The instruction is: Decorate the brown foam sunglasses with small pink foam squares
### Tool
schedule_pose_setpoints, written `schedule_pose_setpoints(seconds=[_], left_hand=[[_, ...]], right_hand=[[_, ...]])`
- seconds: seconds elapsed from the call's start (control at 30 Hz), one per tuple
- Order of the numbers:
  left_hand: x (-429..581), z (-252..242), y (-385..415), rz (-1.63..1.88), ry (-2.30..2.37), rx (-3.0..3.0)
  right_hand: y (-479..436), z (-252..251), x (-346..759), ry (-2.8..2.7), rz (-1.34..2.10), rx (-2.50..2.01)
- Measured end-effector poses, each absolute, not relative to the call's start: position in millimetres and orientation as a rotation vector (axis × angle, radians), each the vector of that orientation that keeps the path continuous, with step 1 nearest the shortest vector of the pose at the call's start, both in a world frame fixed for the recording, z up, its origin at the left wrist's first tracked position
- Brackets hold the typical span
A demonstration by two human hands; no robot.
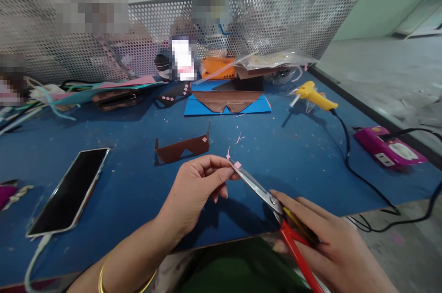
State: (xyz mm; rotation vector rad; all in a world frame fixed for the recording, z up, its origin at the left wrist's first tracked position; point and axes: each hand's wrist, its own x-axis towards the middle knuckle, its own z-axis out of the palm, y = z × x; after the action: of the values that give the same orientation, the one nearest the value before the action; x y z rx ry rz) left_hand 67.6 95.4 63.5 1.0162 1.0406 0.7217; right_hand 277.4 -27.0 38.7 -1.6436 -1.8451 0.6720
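My left hand [203, 182] has thumb and forefinger pinched together at a small pink piece [238, 164], mostly hidden by the fingers. My right hand [321, 224] grips red-handled scissors [258, 187], whose blades look nearly closed and reach to the left fingertips. Another pink bit with a thin tail [228, 156] is at the blade tips. Just beyond the left hand stands a brown pair of cut-out glasses [181, 150] with one pink diamond on its right corner. Thin pink offcuts [239, 137] are scattered past the scissors.
A phone [71, 192] with a white cable lies at left. A yellow glue gun [316, 95] and a purple packet [388, 146] are at right, with a black cord. Behind are dark glasses with pink squares [174, 95], a brown cut-out [228, 100] on blue sheets, and a perforated metal panel [276, 12].
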Motion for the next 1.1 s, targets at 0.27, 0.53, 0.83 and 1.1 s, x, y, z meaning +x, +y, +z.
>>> schedule_pose_setpoints(seconds=[0.27,0.53,0.83,1.1], left_hand=[[67.3,61.9,96.6,0.719,1.056,1.017],[67.3,61.5,96.1,0.727,1.055,1.029],[67.6,62.7,95.6,0.727,1.049,0.997],[67.6,62.4,96.1,0.717,1.072,1.005]], right_hand=[[-26.1,37.8,279.6,-1.868,0.654,-1.627],[-26.9,36.6,280.0,-1.883,0.643,-1.640],[-27.9,37.7,281.1,-1.862,0.665,-1.642],[-31.5,32.8,276.3,-1.663,0.713,-1.718]])
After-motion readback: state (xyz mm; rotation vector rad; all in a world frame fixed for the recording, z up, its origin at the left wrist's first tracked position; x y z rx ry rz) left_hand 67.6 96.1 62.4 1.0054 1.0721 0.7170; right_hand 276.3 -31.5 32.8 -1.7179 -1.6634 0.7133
